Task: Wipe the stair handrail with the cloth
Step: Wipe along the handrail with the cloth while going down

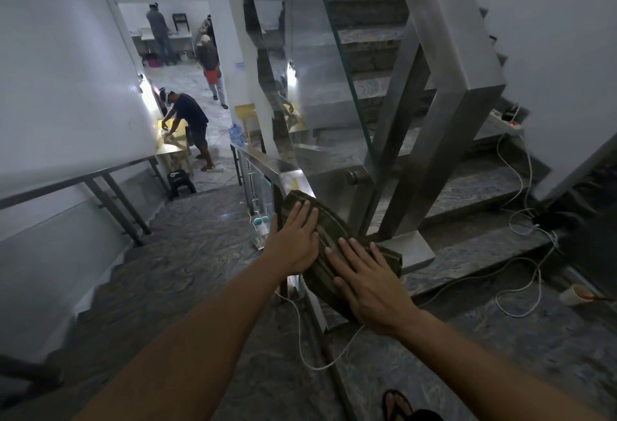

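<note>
A dark green striped cloth lies draped over the steel stair handrail, which runs from the landing down toward the lower flight. My left hand lies flat on the upper left part of the cloth, fingers together and extended. My right hand presses flat on the lower right part, fingers spread. Both palms rest on the cloth without gripping it. The rail under the cloth is hidden.
A glass panel and steel posts rise to the right beside the upper flight. White cables and a paper cup lie on the steps. A second rail lines the left wall. Several people stand below.
</note>
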`<state>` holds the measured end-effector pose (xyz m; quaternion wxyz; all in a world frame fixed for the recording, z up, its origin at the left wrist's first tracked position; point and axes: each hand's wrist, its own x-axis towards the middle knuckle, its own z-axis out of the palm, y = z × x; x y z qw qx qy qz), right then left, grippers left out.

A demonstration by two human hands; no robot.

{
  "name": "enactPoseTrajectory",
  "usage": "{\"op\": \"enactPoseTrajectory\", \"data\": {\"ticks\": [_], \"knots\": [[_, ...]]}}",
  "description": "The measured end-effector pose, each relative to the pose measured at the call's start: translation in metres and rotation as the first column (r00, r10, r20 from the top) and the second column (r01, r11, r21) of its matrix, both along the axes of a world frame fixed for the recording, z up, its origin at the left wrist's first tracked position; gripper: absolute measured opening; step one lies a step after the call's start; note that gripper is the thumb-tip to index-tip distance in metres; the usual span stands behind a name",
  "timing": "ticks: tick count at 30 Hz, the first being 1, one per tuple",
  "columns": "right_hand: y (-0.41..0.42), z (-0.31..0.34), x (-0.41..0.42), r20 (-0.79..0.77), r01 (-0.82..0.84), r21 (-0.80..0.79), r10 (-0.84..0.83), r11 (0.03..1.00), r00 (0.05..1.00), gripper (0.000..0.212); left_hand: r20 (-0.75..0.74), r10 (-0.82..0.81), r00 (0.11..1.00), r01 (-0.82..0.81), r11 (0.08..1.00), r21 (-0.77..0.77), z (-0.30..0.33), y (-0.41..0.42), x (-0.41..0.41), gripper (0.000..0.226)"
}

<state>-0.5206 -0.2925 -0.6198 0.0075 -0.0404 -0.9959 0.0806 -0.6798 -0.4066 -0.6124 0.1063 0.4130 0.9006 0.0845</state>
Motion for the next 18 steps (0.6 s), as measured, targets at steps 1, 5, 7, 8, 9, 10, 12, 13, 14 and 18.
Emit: {"op": "enactPoseTrajectory", "data": {"ticks": [1,5,7,8,9,10,12,13,14,18], "knots": [[-0.006,0.0,-0.003,-0.006,0.034,-0.011,-0.034,0.999,0.999,0.06,0.0,-0.009,1.0,0.009,1.0,-0.004,0.0,0.002,-0.005,0.055],[-0.027,-0.004,-0.019,-0.042,0.166,-0.073,-0.169,0.983,0.985,0.067,0.015,-0.06,0.998,0.06,0.998,-0.036,0.002,0.005,-0.033,0.055],[-0.034,-0.003,-0.026,-0.049,0.205,-0.068,-0.209,0.976,0.977,0.063,0.046,-0.076,0.996,0.078,0.996,-0.047,0.005,0.007,-0.045,0.056],[-0.036,-0.002,-0.029,-0.051,0.216,-0.062,-0.219,0.974,0.974,0.062,0.061,-0.082,0.995,0.086,0.995,-0.055,0.006,0.007,-0.05,0.056],[-0.037,-0.001,-0.031,-0.044,0.221,-0.059,-0.223,0.974,0.974,0.062,0.072,-0.09,0.993,0.094,0.993,-0.065,0.007,0.008,-0.056,0.057],[-0.037,0.0,-0.033,-0.031,0.224,-0.058,-0.226,0.973,0.974,0.062,0.08,-0.096,0.992,0.102,0.992,-0.074,0.008,0.009,-0.06,0.058],[-0.037,0.001,-0.037,-0.006,0.237,-0.06,-0.237,0.97,0.971,0.061,0.091,-0.101,0.991,0.109,0.99,-0.088,0.01,0.01,-0.069,0.06],[-0.037,0.001,-0.04,0.002,0.245,-0.059,-0.245,0.968,0.97,0.06,0.095,-0.103,0.99,0.111,0.99,-0.09,0.011,0.012,-0.072,0.061],[-0.038,0.0,-0.043,0.007,0.252,-0.059,-0.252,0.966,0.968,0.06,0.098,-0.106,0.99,0.115,0.989,-0.088,0.011,0.013,-0.076,0.062],[-0.042,-0.003,-0.059,0.016,0.279,-0.079,-0.279,0.957,0.96,0.061,0.09,-0.133,0.987,0.141,0.986,-0.084,0.012,0.016,-0.094,0.063]]}}
